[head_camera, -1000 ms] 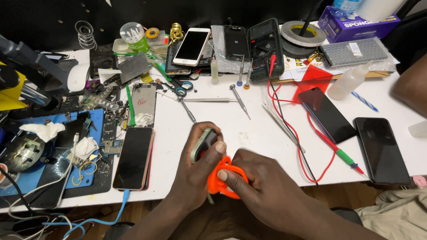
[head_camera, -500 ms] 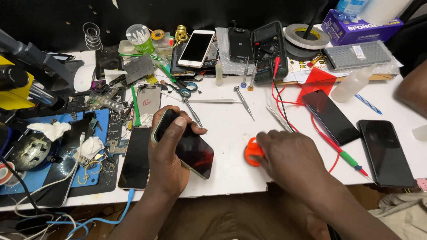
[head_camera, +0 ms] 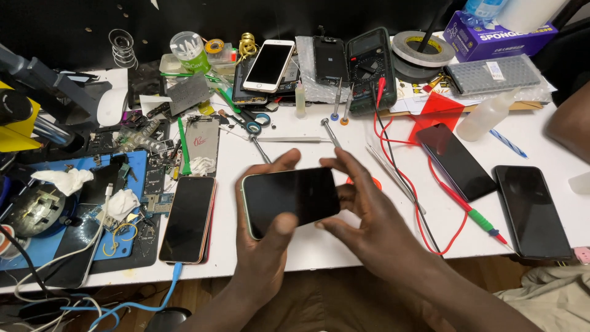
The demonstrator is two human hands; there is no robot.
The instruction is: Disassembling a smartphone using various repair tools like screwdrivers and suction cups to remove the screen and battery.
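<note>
Two-handed grip on dark-screened phone (head_camera: 290, 200), left hand (head_camera: 267, 246) beneath, right hand (head_camera: 369, 221) alongside.

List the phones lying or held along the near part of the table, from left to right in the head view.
Phone with reddish edge on a blue cable → phone with pale green edge held in both hands, left hand and right hand → dark phone lying at an angle → black phone near the right edge.
</note>
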